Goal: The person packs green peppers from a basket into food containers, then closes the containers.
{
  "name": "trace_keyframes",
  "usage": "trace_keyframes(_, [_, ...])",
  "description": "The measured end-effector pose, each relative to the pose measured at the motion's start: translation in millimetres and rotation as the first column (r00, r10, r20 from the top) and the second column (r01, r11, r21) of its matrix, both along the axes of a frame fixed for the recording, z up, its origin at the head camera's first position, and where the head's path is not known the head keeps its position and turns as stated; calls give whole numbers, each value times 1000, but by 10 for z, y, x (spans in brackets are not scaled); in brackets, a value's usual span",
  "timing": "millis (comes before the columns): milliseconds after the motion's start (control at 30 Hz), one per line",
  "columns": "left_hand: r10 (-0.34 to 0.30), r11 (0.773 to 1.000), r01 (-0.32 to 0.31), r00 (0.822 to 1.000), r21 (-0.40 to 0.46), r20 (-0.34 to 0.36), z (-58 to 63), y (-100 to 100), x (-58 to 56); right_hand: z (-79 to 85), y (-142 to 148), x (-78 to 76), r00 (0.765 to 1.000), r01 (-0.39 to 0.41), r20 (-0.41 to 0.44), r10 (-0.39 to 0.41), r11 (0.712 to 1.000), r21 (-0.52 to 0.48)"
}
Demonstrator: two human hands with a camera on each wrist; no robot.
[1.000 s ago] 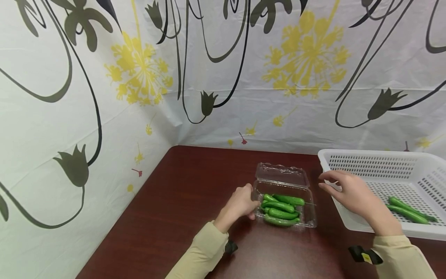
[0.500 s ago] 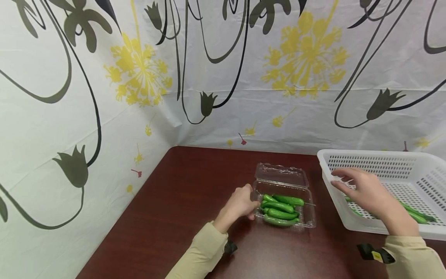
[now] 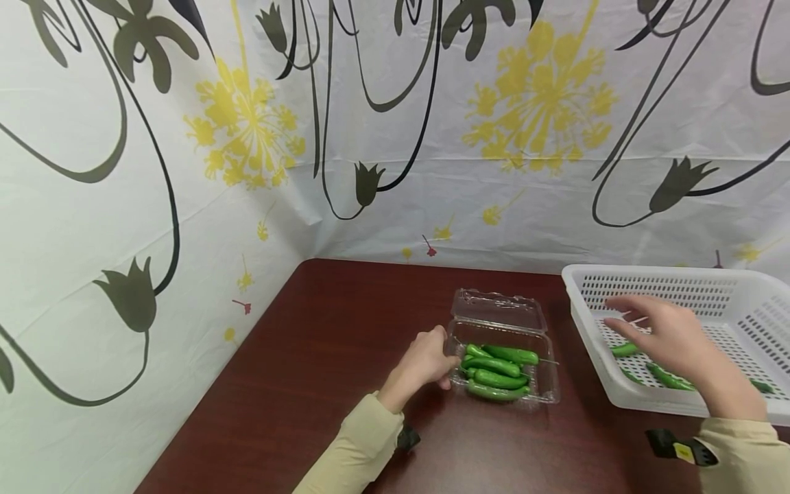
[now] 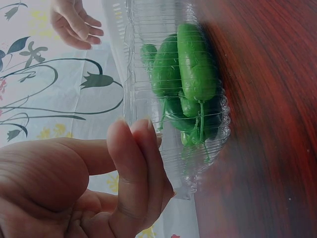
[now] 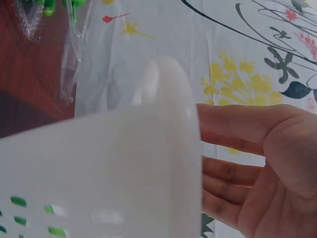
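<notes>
At the left rim of a clear plastic clamshell box (image 3: 544, 381), my left hand (image 3: 422, 360) pinches the wall between thumb and fingers. Several green peppers (image 3: 496, 367) lie side by side in the box; its lid (image 3: 498, 310) is folded back. In the left wrist view the fingertips (image 4: 143, 144) sit right at the box's edge, near the pepper stems. My right hand (image 3: 669, 336) hovers over the white perforated basket (image 3: 654, 274), thumb and fingers apart, holding nothing. Beneath it, several green peppers (image 3: 669, 377) lie on the basket floor, partly hidden by the hand and forearm.
The box and basket stand on a dark red-brown table (image 3: 345, 329), with a narrow strip of table between them. A white patterned sheet (image 3: 395, 137) hangs behind and to the left. The basket's raised wall (image 5: 99, 158) fills much of the right wrist view.
My right hand has moved rightward from the basket's left rim to above its inside, uncovering peppers at the left of the basket. The left hand and the box have stayed put.
</notes>
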State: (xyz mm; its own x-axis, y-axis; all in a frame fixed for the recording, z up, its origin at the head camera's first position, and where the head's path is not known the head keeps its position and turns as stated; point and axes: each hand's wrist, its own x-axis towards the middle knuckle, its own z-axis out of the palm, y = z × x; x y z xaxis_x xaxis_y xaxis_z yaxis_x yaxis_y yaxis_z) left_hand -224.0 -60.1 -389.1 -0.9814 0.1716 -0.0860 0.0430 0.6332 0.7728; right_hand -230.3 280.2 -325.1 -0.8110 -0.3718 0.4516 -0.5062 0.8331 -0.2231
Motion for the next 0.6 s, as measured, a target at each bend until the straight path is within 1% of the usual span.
trace_keyframes(300, [1,1000,-1,1000,1,-3,-2,-8,0,30,134,10,999,29,28,-29,1000,1])
trace_keyframes(500, [3,1000,-3,1000,-4,-7,-4,-7,-2,20,184,-4,997,45,58,-45,999,4])
trace_keyframes(600, [3,1000,-3,1000,-7,-6,-3,-5,-3,11,216,-15,995,67,78,-67,998,3])
